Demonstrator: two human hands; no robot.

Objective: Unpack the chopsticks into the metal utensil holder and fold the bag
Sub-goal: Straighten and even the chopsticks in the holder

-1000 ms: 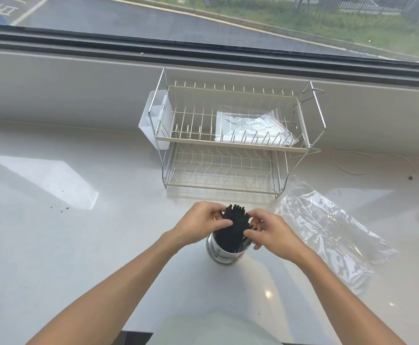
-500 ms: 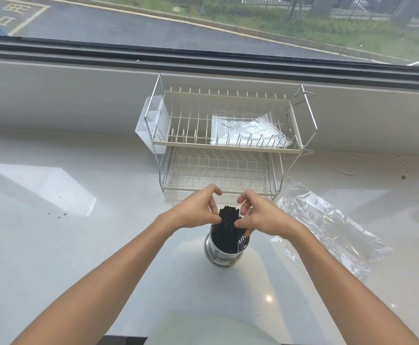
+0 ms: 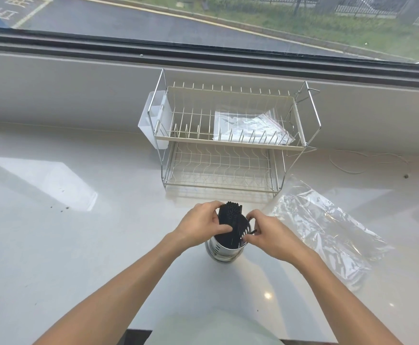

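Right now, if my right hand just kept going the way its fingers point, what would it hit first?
The right hand points leftward at the black chopsticks standing in the metal utensil holder. It would likely meet that bundle first, then the left hand gripping it; depth is unclear.

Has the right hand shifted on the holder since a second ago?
Yes. The right hand has dropped from the chopstick tops toward the metal holder rim, now pinching something small and dark there.
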